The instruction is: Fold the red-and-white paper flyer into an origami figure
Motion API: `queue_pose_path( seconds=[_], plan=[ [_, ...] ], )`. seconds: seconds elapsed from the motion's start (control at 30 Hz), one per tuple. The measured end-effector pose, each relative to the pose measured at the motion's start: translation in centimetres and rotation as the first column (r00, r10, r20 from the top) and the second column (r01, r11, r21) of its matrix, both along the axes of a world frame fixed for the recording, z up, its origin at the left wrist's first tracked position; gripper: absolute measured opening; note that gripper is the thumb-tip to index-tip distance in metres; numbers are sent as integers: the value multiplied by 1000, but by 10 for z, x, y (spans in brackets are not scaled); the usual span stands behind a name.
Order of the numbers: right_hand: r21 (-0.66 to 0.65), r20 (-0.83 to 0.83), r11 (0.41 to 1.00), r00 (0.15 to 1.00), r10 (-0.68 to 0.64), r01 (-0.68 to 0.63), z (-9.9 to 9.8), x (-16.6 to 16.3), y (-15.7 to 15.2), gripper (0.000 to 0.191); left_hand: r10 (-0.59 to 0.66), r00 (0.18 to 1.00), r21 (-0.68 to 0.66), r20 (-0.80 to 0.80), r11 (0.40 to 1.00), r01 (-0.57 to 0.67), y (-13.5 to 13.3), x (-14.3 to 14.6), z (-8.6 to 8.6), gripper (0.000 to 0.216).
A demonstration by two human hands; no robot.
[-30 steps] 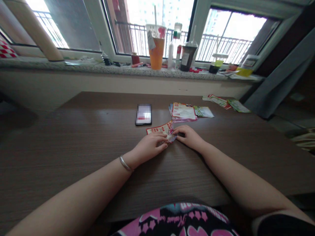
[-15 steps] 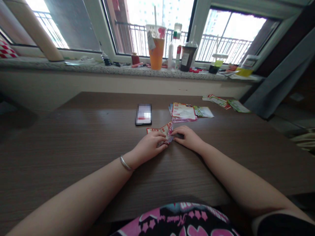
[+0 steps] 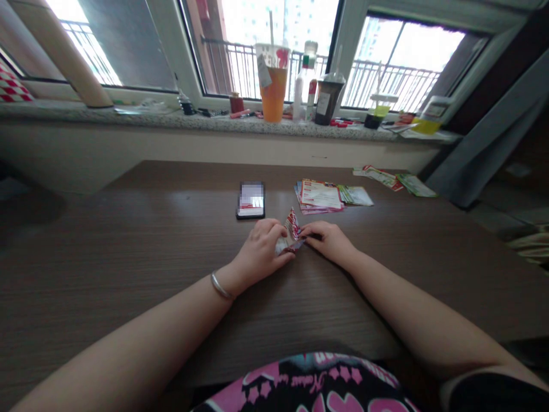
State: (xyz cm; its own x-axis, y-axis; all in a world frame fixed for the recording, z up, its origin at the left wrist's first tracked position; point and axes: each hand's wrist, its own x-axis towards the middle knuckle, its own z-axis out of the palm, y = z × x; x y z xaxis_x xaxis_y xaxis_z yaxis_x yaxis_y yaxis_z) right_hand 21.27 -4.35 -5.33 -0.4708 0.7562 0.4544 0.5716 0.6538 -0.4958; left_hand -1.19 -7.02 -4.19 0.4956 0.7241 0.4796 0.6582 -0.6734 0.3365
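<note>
A small red-and-white printed paper [image 3: 292, 229] is being folded on the brown wooden table [image 3: 128, 240]. My left hand [image 3: 259, 252] is curled round its left side and lifts a flap upright. My right hand [image 3: 329, 240] pinches the paper's right end against the table. A silver bangle sits on my left wrist. Both hands meet at the table's middle, just in front of a black phone [image 3: 250, 199].
A stack of printed leaflets [image 3: 319, 195] lies behind my right hand, with more leaflets [image 3: 388, 177] at the far right. The stone windowsill [image 3: 171, 119] holds an orange drink cup [image 3: 273, 80], bottles, a dark drink cup [image 3: 327, 97] and small items. A cardboard tube [image 3: 60, 51] leans at the left.
The paper lay flat and stretched leftward before. Now my left hand has folded its left part up and over, so a flap stands upright between my hands. My right hand stays put.
</note>
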Motion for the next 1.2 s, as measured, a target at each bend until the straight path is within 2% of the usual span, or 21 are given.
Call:
queue_pose_path(
  seconds=[0.1,0.2,0.33,0.5,0.67,1.03,1.2],
  plan=[
    [1,-11,1000,1000,-26,26,2,-1,-4,17,18,1000,61,14,998,-19,0,-1,-3,73],
    [29,4,999,999,-37,37,5,-3,-10,17,30,1000,41,10,999,-30,3,-2,-8,108],
    [108,43,994,999,-28,23,13,-7,-19,17,43,999,-42,-19,998,-44,9,-2,-12,121],
    [209,93,978,996,0,-20,18,-10,-25,18,14,999,-61,-29,998,-16,10,-1,-10,122],
    [238,103,971,995,-15,-10,17,-10,-27,17,7,1000,-35,-23,999,-8,10,-2,-9,120],
    [203,32,977,997,-66,58,17,-9,-24,14,-2,1000,63,4,998,2,4,-2,-2,97],
    [114,-50,987,993,-111,116,15,-10,-23,6,16,1000,96,23,995,-18,3,-1,1,83]
  ],
)
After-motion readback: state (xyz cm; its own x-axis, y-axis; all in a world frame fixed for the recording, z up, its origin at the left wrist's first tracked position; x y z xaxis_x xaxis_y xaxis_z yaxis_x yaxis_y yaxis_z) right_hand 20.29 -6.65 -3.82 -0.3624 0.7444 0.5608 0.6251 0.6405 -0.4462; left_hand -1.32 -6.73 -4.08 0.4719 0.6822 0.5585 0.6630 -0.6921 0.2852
